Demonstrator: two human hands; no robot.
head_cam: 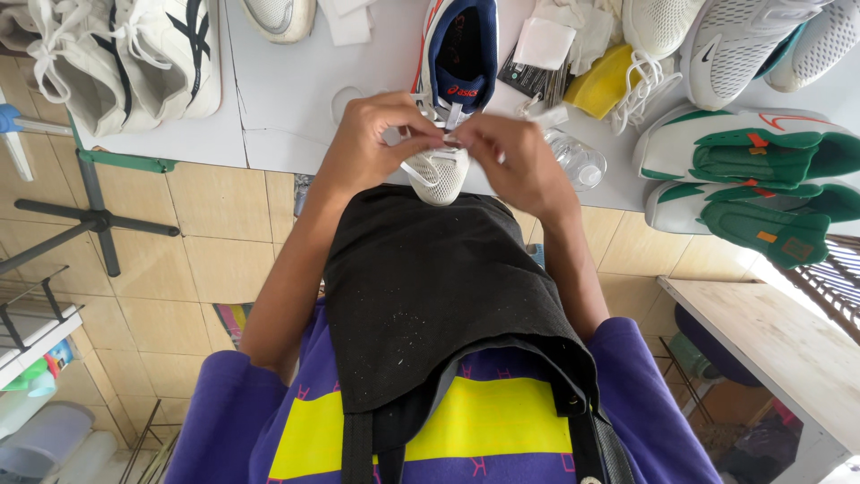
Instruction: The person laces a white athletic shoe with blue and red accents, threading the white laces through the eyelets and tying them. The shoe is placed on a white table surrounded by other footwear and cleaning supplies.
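Note:
A white running shoe point(452, 63) with a navy lining and an orange stripe lies on the white table point(287, 108), its mesh toe pointing at me over the table edge. My left hand point(372, 143) pinches a white lace over the toe end of the lacing. My right hand point(511, 157) pinches the lace from the other side, fingertips almost touching the left ones. I wear a black apron over a purple and yellow shirt.
White sneakers point(125, 54) sit at the far left. A green and white pair point(752, 175) lies at the right, with more white shoes point(743, 36) behind. A yellow cloth point(602, 82), paper and a clear plastic bottle point(578, 161) are near my right hand. A wooden shelf point(770, 341) stands lower right.

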